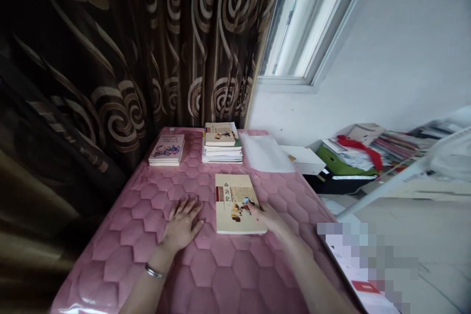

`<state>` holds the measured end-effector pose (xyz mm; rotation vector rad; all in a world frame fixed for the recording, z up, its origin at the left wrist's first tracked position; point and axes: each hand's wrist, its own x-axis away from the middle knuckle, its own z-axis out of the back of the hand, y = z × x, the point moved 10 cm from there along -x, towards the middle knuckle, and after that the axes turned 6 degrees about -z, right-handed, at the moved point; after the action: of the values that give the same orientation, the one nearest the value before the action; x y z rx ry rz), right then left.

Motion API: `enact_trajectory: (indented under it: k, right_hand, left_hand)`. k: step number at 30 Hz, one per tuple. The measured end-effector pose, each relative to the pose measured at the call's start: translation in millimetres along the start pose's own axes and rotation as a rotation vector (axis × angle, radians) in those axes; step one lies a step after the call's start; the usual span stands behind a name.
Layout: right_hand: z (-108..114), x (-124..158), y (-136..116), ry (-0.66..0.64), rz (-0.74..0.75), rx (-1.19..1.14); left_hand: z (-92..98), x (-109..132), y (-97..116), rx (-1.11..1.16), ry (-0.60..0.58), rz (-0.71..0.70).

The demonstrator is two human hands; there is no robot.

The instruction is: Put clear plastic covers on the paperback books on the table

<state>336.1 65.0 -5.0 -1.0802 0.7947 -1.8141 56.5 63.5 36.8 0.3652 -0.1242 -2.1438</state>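
A cream-coloured book [235, 206] with Chinese characters and painted figures on its cover lies on the pink hexagon-patterned table cover [206, 274]. My right hand [263, 215] grips its lower right edge, thumb on the cover; the other fingers are hidden at the side. To the left of the book, my left hand [183, 223] rests flat on the cover with fingers spread, apart from the book and holding nothing. Farther back stands a stack of books [222, 142], topped by a smaller cream book. A low pile of pinkish books [167, 149] lies to its left.
A clear plastic sheet [268, 152] lies at the table's back right. Beyond that edge are a white box [303, 158] and a green container [334, 162] with papers. A dark patterned curtain [206, 59] hangs behind the table, beside a window [301, 19].
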Motion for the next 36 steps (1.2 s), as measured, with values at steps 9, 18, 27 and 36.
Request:
enact_trajectory:
  k: [9, 18, 27, 36]
  right_hand:
    - [0, 0, 12, 0.056, 0.004, 0.018]
    - [-1, 3, 13, 0.002, 0.02, -0.022]
    - [-4, 8, 12, -0.082, 0.032, -0.113]
    - [-4, 6, 16, -0.061, 0.032, -0.031]
  left_hand:
    - [-19.2, -14, 50, 0.268, -0.088, -0.127]
    - [-24.2, -10, 49, 0.38, -0.122, -0.155]
    - [-19.1, -8, 49, 0.404, -0.106, -0.154]
    - [-18.8, -7, 48, 0.396, -0.083, -0.155]
